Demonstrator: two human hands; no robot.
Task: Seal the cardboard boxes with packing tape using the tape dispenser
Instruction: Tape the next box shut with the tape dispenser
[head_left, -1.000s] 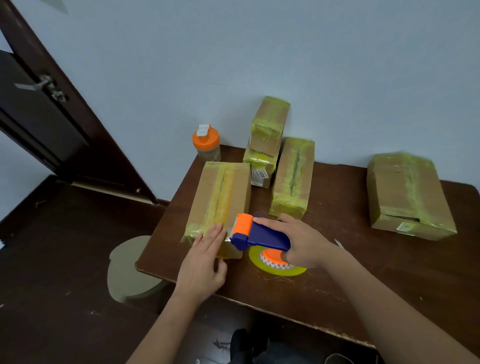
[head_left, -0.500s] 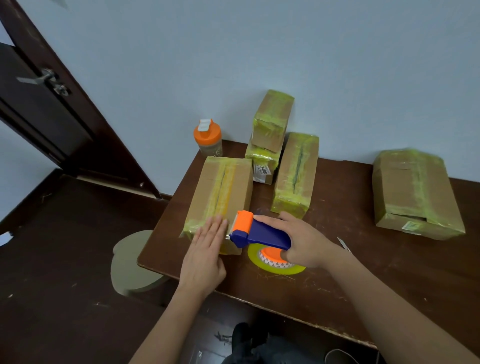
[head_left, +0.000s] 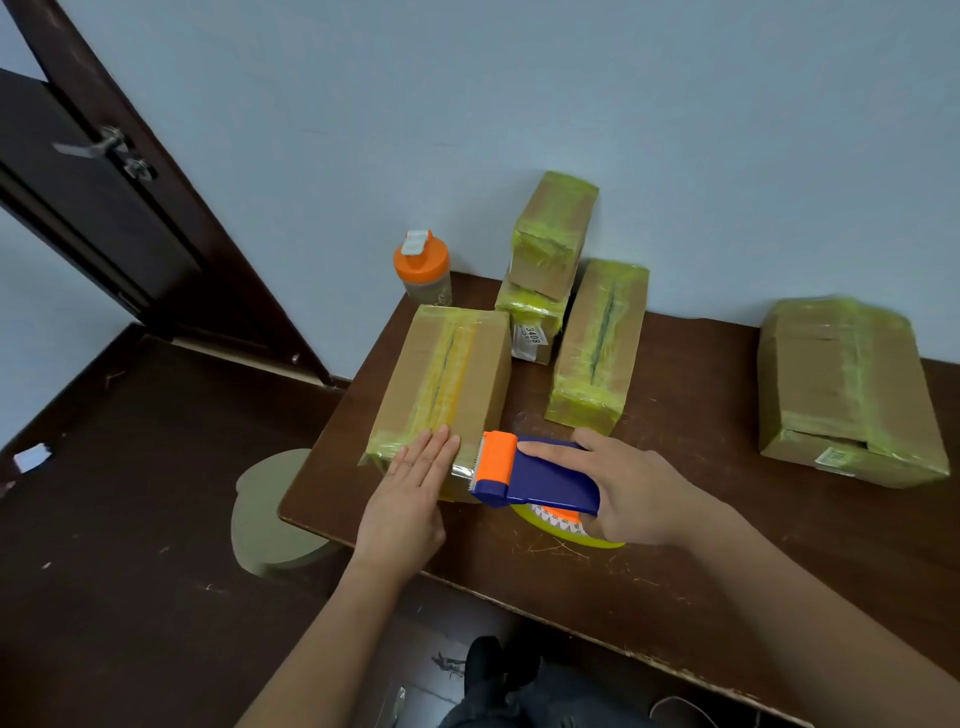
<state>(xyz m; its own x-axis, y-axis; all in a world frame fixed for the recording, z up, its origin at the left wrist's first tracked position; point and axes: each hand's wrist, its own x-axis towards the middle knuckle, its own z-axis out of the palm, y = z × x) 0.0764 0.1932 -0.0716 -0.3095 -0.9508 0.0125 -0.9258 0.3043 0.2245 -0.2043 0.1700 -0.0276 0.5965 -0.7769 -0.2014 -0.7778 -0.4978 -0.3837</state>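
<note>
Dark wood is filling the upper left of the frame, where a door with a metal handle is standing against the pale wall. Lower down, a tan round seat is showing on the dark floor, just left of the bench. Near the bench's far left corner, an orange-lidded bottle is standing by the wall.

In the centre left, a long cardboard box is lying flat, with yellow tape running down its top seam. The left hand is pressing flat on the box's near end, fingers straight and held together. Just right of it, the right hand is gripping the blue and orange tape dispenser, fingers curled over its blue body and the index finger lying along the top. The dispenser's toothed orange head is sitting at the box's near right corner, where a clear strip of tape is showing on the edge. Its yellow tape roll is resting on the bench beneath the hand.

Behind, two small taped boxes are stacked by the wall, with another taped box just beside them. At the right of the frame, a larger taped box is lying well apart.
</note>
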